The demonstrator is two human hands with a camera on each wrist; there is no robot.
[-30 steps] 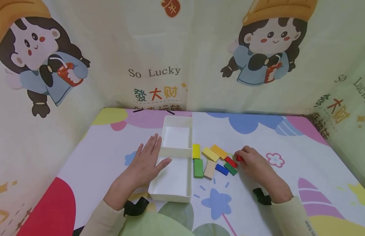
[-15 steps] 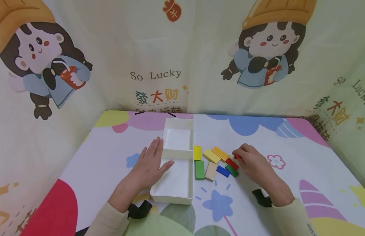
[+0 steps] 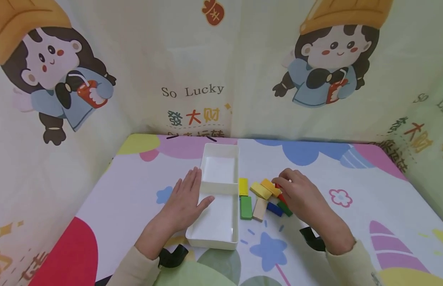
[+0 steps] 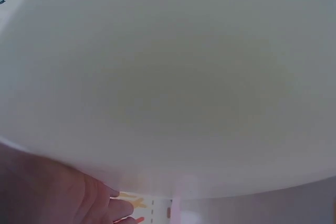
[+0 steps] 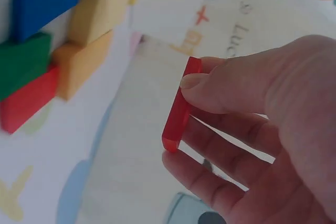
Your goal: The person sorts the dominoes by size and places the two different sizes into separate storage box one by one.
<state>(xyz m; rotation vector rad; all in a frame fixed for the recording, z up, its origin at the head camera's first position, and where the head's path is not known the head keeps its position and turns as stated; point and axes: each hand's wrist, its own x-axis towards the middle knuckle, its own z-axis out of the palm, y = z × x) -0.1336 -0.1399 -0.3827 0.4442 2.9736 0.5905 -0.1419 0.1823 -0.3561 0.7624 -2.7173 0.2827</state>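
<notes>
My right hand pinches a flat red block between thumb and fingers, raised at the right side of a group of colored blocks. In the head view most of that block is hidden by the fingers. Straight-fingered, my left hand lies along the left side of a long white box split into two compartments, its thumb over the nearer one. The box's pale wall fills most of the left wrist view, with part of the left hand at the lower left.
Right of the box lie a green block, a bright yellow block, a pale yellow block, a beige block and a blue block. Orange, second red and dark green blocks are partly behind the right hand.
The right hand has moved left and slightly up with the red block, now covering part of the nearby blocks. The left hand stays at the box; the head view has shifted a little.
</notes>
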